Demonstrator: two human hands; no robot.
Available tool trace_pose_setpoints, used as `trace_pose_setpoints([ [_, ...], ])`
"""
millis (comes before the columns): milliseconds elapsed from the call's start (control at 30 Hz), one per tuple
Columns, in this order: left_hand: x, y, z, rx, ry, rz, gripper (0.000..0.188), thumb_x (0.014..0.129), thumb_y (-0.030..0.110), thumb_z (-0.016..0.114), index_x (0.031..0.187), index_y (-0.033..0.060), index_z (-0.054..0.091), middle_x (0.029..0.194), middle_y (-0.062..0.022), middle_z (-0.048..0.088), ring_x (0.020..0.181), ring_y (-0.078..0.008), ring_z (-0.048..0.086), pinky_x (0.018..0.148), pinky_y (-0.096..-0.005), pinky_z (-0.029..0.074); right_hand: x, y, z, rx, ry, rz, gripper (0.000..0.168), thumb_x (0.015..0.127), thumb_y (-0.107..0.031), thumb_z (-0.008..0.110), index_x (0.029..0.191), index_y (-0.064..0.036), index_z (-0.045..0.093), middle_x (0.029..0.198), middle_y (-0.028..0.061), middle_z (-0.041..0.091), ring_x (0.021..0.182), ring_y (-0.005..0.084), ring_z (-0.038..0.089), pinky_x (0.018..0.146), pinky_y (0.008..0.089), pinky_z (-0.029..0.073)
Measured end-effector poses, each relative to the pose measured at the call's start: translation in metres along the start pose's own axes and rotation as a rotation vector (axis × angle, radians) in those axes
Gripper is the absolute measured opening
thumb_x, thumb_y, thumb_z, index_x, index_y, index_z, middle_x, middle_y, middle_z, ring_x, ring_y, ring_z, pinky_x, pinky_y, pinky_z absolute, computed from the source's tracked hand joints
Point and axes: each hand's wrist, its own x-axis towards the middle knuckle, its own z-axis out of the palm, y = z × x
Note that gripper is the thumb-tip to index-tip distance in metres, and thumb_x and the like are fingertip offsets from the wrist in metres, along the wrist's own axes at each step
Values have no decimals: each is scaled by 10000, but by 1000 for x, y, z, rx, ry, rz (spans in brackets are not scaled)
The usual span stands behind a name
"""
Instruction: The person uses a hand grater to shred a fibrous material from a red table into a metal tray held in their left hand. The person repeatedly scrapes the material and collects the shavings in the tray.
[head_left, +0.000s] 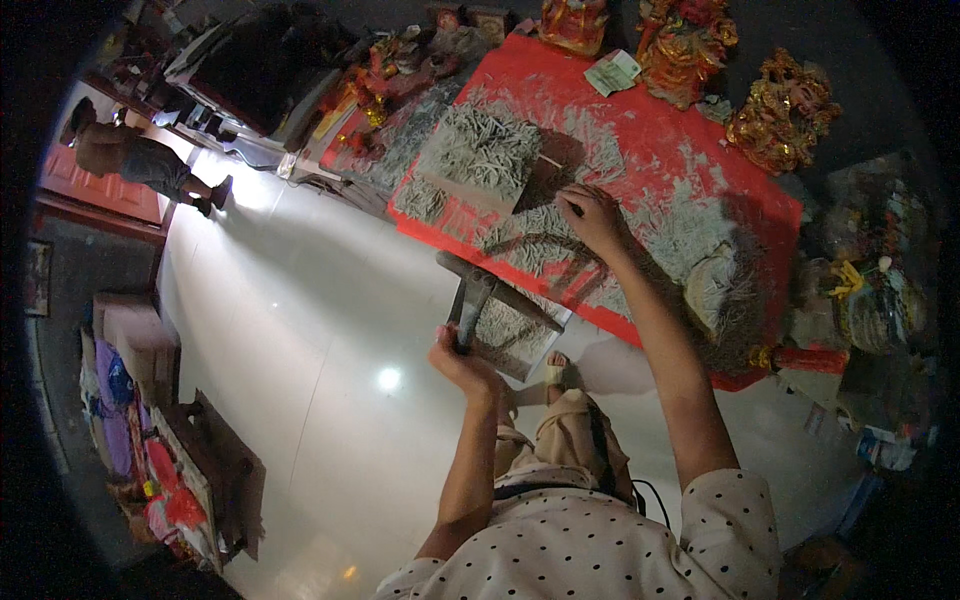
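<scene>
My left hand (463, 366) is closed around the dark handle of a T-shaped tool (480, 289), whose crosspiece lies along the table's near edge. Below that edge, partly behind the tool, is a pale open container (517, 330) with grey ash-like bits in it. My right hand (592, 216) hovers over the red-covered table (517, 67), fingers curled; whether anything is in them I cannot tell. Left of it stands a square container (480, 196) heaped with grey, stick-like ash (487, 146), a thin pale stick (551, 161) at its side. More ash (697, 232) is scattered over the cloth.
Gilded red figurines (787, 112) and a banknote (613, 73) are at the table's far side. A rounded, ash-covered object (709, 289) and a red cylinder (810, 360) lie to the right. Another person (142, 161) stands upper left, beyond the pale tiled floor (300, 300).
</scene>
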Motion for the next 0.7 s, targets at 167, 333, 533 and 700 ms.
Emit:
trace_pose_setpoints([
  [167, -5, 9, 7, 31, -31, 2, 178, 778, 252, 445, 726, 89, 399, 707, -5, 398, 635, -103, 387, 540, -239, 327, -4, -45, -12, -55, 38, 74, 234, 780, -214, 513, 874, -12, 585, 920, 107, 564, 866, 242, 525, 760, 329, 416],
  [333, 2, 0, 4, 5, -21, 30, 196, 782, 269, 452, 724, 93, 387, 688, -4, 389, 622, -103, 388, 532, -235, 327, -12, -26, 6, -5, 69, -74, 212, 754, -201, 534, 872, -34, 593, 916, 100, 569, 864, 235, 528, 755, 323, 417],
  [533, 0, 7, 11, 68, -13, 20, 210, 783, 278, 452, 720, 89, 386, 660, -7, 393, 588, -115, 386, 534, -246, 323, -18, -57, -6, 42, 52, -134, 171, 737, -124, 532, 874, -39, 591, 911, 90, 574, 876, 222, 526, 769, 323, 407],
  [700, 4, -1, 6, -11, 2, 22, 216, 781, 285, 431, 691, 93, 395, 643, 1, 393, 575, -101, 377, 505, -229, 304, -21, -78, -21, 98, 31, -208, 148, 723, -89, 525, 846, -42, 594, 884, 72, 583, 880, 223, 525, 782, 319, 397],
])
